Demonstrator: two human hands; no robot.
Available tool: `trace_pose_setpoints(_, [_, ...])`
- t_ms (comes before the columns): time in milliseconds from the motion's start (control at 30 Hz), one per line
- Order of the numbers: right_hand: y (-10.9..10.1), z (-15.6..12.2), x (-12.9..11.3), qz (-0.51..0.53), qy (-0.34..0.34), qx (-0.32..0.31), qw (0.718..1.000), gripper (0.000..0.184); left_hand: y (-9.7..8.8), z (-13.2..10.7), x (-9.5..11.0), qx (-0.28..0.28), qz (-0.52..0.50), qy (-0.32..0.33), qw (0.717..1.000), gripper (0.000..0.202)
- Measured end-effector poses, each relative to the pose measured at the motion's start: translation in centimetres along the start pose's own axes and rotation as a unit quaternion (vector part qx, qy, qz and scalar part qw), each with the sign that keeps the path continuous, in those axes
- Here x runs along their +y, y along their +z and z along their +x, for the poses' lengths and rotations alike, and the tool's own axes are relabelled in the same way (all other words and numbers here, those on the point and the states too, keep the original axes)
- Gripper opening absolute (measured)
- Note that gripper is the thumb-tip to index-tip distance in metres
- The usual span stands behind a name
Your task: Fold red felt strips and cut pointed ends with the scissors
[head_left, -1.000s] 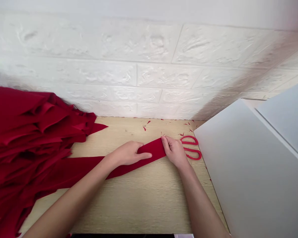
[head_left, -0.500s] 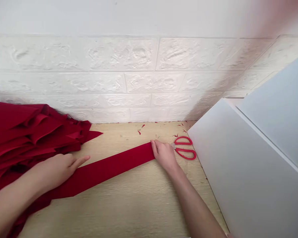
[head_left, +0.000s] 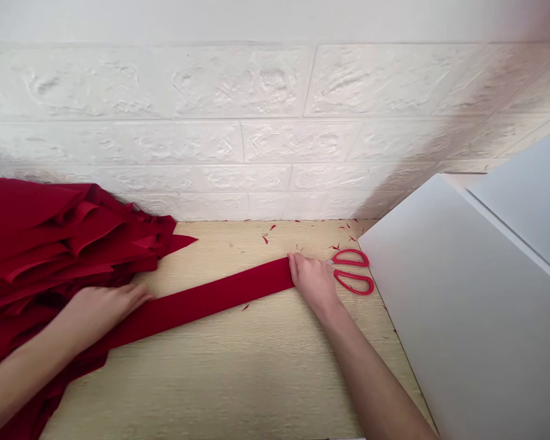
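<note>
A: Left hand [head_left: 103, 308] lies flat, fingers stretched out, pressing the red fabric strip [head_left: 211, 298] down beside the heap of red cloth [head_left: 50, 244].

B: And the right hand [head_left: 314, 281] grips the strip's other end (hands well apart). The strip lies straight across the wooden table [head_left: 256, 366], with red-handled scissors [head_left: 355, 273] just beside that hand, near the white board [head_left: 462, 305].

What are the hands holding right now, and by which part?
The right hand holds the red fabric strip at its free end near the scissors; the left hand presses flat on the strip beside the fabric pile.
</note>
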State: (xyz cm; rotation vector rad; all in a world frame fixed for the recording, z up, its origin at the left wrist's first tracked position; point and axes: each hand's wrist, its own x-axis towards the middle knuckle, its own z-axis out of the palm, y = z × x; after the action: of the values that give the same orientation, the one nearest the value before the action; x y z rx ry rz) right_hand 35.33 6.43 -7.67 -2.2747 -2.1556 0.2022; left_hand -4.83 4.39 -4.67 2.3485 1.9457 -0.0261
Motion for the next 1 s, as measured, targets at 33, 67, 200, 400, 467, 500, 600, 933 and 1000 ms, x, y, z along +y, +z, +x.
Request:
trace_pose_setpoints(33, [0.0,0.0,0.0,0.000,-0.002,-0.003,1.000,0.047,0.4,-0.3,0.5,-0.012,0.031,0.027,0.999,0.066])
trace_pose_setpoints(67, [0.0,0.0,0.0,-0.001,-0.005,-0.007,1.000,0.047,0.6,-0.5,1.2,-0.007,0.063,0.050,0.997,0.067])
trace_pose_setpoints(200, [0.0,-0.1,0.0,-0.003,-0.009,-0.020,1.000,0.048,0.0,-0.2,7.0,0.135,0.086,0.095,0.983,0.058])
trace_pose_setpoints(400, [-0.6,-0.1,0.0,-0.001,-0.011,-0.034,0.999,0.043,2.9,3.4,22.3,0.082,-0.054,0.292,0.951,0.076])
trace_pose_setpoints(467, [-0.8,-0.1,0.2,0.006,-0.020,-0.041,0.999,0.037,5.4,3.9,26.0,0.069,-0.084,0.291,0.951,0.096])
trace_pose_setpoints(500, [-0.8,-0.1,0.3,0.008,-0.023,-0.043,0.999,0.035,6.5,4.0,27.3,0.072,-0.099,0.273,0.954,0.102])
trace_pose_setpoints(600, [-0.6,-0.1,0.4,0.006,-0.024,-0.043,0.999,0.034,8.7,3.7,28.4,0.089,-0.121,0.226,0.962,0.104])
trace_pose_setpoints(933, [0.3,-0.2,-0.1,-0.027,0.003,-0.007,1.000,0.049,8.6,1.8,22.2,0.099,-0.058,0.195,0.974,0.083])
trace_pose_setpoints(1000, [0.3,-0.2,-0.1,-0.031,0.006,-0.007,0.999,0.049,8.7,1.1,20.1,0.117,-0.053,0.170,0.977,0.077])
